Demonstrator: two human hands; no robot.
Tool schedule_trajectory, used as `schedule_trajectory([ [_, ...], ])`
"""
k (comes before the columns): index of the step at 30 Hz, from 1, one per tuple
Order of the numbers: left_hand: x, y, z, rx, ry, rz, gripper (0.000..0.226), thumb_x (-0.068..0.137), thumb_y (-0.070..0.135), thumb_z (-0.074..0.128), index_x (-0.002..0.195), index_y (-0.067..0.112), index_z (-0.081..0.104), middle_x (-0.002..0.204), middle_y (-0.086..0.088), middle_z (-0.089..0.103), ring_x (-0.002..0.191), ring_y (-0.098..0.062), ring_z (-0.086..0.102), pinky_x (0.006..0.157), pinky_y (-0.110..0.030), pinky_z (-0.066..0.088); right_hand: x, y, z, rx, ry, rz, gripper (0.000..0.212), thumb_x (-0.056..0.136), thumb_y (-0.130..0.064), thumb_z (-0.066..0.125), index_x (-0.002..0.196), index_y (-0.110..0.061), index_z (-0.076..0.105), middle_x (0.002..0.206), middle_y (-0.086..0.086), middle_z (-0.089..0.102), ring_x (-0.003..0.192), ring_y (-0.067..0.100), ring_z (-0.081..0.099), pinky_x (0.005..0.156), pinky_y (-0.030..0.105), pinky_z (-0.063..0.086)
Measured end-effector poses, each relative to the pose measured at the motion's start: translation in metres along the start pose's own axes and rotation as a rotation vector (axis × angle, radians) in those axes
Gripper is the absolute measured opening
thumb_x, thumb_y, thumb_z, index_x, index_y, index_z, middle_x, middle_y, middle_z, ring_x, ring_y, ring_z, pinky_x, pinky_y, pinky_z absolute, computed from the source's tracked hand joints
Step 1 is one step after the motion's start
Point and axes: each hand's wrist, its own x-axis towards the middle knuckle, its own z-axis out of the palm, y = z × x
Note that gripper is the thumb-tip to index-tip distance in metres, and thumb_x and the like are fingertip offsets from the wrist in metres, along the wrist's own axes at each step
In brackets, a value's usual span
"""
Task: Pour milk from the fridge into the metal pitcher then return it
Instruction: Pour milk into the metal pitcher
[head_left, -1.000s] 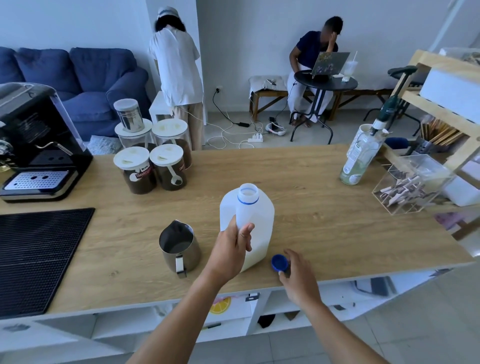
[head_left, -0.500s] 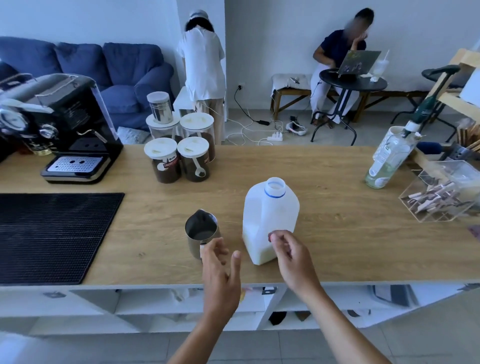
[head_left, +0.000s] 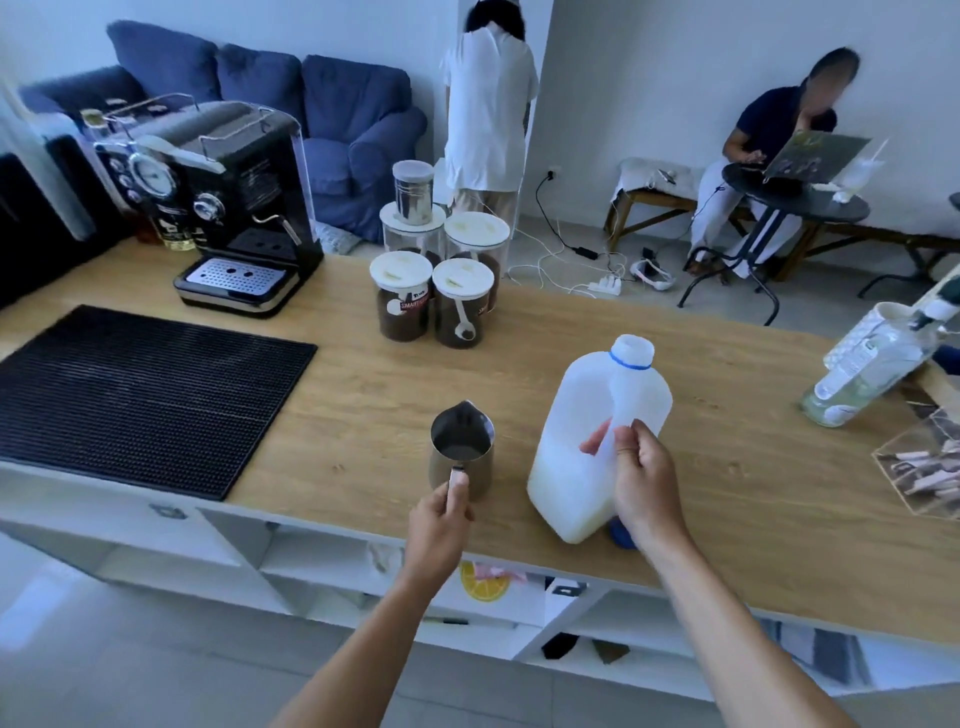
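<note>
The handle of the metal pitcher (head_left: 462, 447) was pinched by the left hand (head_left: 438, 525), while the handle of the uncapped milk jug (head_left: 592, 436), just right of the pitcher on the table (head_left: 363, 395), was gripped by the right hand (head_left: 641, 480). With the jug this heavy, milk could be slopped past the pitcher's narrow mouth if it were tipped quickly.

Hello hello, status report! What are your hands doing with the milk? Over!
Left hand gripping metal pitcher handle. Right hand gripping milk jug handle, cap off. Nothing between jug and pitcher.
</note>
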Motion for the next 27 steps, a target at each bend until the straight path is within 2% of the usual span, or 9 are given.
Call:
schedule_trajectory([
  [2, 0.004, -0.007, -0.01, -0.082, -0.025, 0.023, 0.05, 0.101, 0.044, 0.043, 0.062, 0.012, 0.045, 0.056, 0.002, 0.041, 0.056, -0.014, 0.036, 0.054, -0.019, 0.035, 0.009, -0.01, -0.009, 0.081, -0.044, 0.047, 0.041, 0.103, -0.027, 0.033, 0.071, -0.021, 0.058, 0.07, 0.0, 0.069, 0.074, 0.023, 0.062, 0.077, 0.041, 0.05],
  [3, 0.009, -0.011, -0.017, -0.112, -0.017, 0.029, 0.05, 0.099, 0.045, 0.045, 0.06, 0.014, 0.045, 0.054, 0.004, 0.04, 0.057, -0.015, 0.036, 0.059, -0.026, 0.038, 0.01, -0.017, -0.012, 0.098, -0.084, 0.038, 0.043, 0.103, -0.028, 0.032, 0.07, -0.022, 0.058, 0.066, 0.001, 0.066, 0.069, 0.024, 0.059, 0.074, 0.042, 0.05],
  [6, 0.018, -0.013, -0.032, -0.153, 0.017, -0.007, 0.052, 0.099, 0.037, 0.052, 0.052, 0.016, 0.047, 0.044, 0.008, 0.042, 0.051, -0.015, 0.041, 0.063, -0.035, 0.043, 0.008, -0.033, -0.013, 0.06, -0.193, -0.041, 0.043, 0.1, -0.038, 0.032, 0.067, -0.026, 0.057, 0.063, 0.002, 0.059, 0.056, 0.02, 0.049, 0.064, 0.037, 0.045],
  [10, 0.019, -0.005, -0.033, -0.112, -0.014, 0.053, 0.052, 0.099, 0.033, 0.053, 0.054, 0.01, 0.039, 0.051, -0.002, 0.037, 0.056, -0.018, 0.037, 0.055, -0.028, 0.034, -0.006, -0.043, -0.004, -0.105, -0.333, -0.071, 0.05, 0.093, -0.058, 0.037, 0.069, -0.015, 0.049, 0.052, -0.007, 0.046, 0.044, 0.014, 0.038, 0.049, 0.029, 0.035],
  [14, 0.02, -0.011, -0.031, -0.087, -0.023, 0.07, 0.06, 0.099, 0.035, 0.052, 0.046, 0.021, 0.029, 0.05, -0.002, 0.031, 0.056, -0.02, 0.032, 0.056, -0.031, 0.025, -0.019, -0.032, 0.006, -0.256, -0.438, -0.051, 0.052, 0.085, -0.062, 0.041, 0.067, -0.013, 0.045, 0.05, -0.009, 0.044, 0.044, 0.012, 0.035, 0.049, 0.029, 0.032],
  [17, 0.021, -0.013, -0.032, -0.062, -0.052, 0.083, 0.063, 0.099, 0.04, 0.05, 0.043, 0.022, 0.028, 0.047, 0.002, 0.028, 0.054, -0.02, 0.03, 0.057, -0.033, 0.025, -0.02, -0.026, 0.008, -0.334, -0.437, -0.05, 0.052, 0.085, -0.063, 0.039, 0.065, -0.015, 0.044, 0.051, -0.008, 0.044, 0.044, 0.011, 0.036, 0.051, 0.028, 0.033],
  [21, 0.023, -0.015, -0.032, -0.058, -0.064, 0.076, 0.064, 0.099, 0.041, 0.05, 0.042, 0.023, 0.027, 0.045, 0.007, 0.024, 0.052, -0.02, 0.025, 0.056, -0.034, 0.023, -0.015, -0.03, 0.006, -0.431, -0.411, -0.067, 0.057, 0.089, -0.06, 0.038, 0.065, -0.008, 0.044, 0.051, -0.006, 0.045, 0.042, 0.01, 0.037, 0.051, 0.028, 0.033],
  [27, 0.025, -0.019, -0.033, -0.061, -0.064, 0.084, 0.056, 0.098, 0.045, 0.05, 0.05, 0.018, 0.034, 0.048, 0.0, 0.026, 0.051, -0.02, 0.024, 0.055, -0.034, 0.025, -0.005, -0.029, 0.003, -0.563, -0.439, -0.09, 0.053, 0.094, -0.055, 0.041, 0.063, -0.011, 0.044, 0.049, -0.006, 0.044, 0.045, 0.014, 0.036, 0.052, 0.03, 0.034],
])
